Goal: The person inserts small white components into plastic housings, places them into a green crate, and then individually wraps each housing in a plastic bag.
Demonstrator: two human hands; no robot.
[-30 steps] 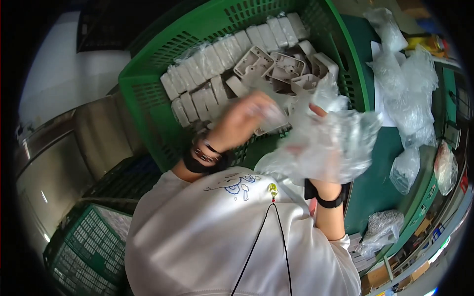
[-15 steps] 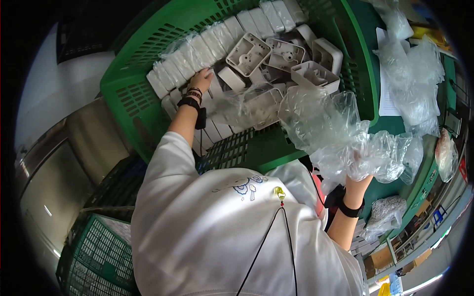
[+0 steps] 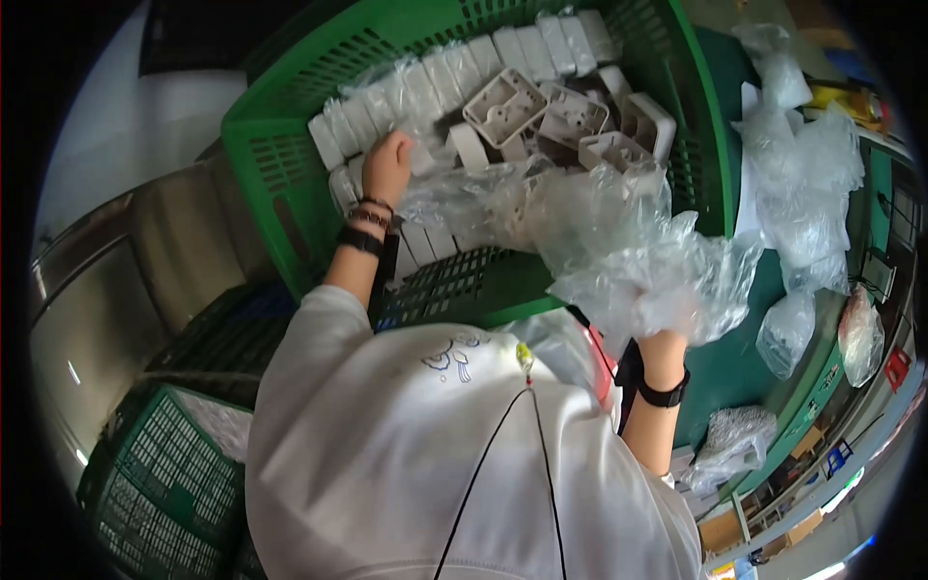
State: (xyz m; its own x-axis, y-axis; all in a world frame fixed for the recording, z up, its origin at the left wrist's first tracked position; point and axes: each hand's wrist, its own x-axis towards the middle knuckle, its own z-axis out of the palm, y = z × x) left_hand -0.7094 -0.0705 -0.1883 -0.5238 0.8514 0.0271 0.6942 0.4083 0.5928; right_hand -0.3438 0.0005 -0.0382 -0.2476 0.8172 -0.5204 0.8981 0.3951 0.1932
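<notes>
A green plastic crate (image 3: pixel 522 300) holds rows of white boxes (image 3: pixel 425 87) wrapped in clear film, with loose white plastic housings (image 3: pixel 505 108) among them. My left hand (image 3: pixel 389 166) is over the crate's left part, its fingers curled closed beside the wrapped row; whatever they pinch is hidden. My right hand (image 3: pixel 667 324) grips crumpled clear plastic bags (image 3: pixel 619 232) at the crate's near right corner, its fingers partly seen through them. This plastic spreads leftward over the housings, nearly as far as my left hand.
To the right is a green table (image 3: pixel 730 362) with a hanging-looking bunch of clear bags (image 3: pixel 802 174) and a bag of grey material (image 3: pixel 737 440). Another green crate (image 3: pixel 159 483) stands at lower left. Metal panels (image 3: pixel 97 329) line the left side.
My right hand has moved left, drawing the plastic further over the crate. My left hand has lifted slightly and its fingers have curled in. The view has shifted a little.
</notes>
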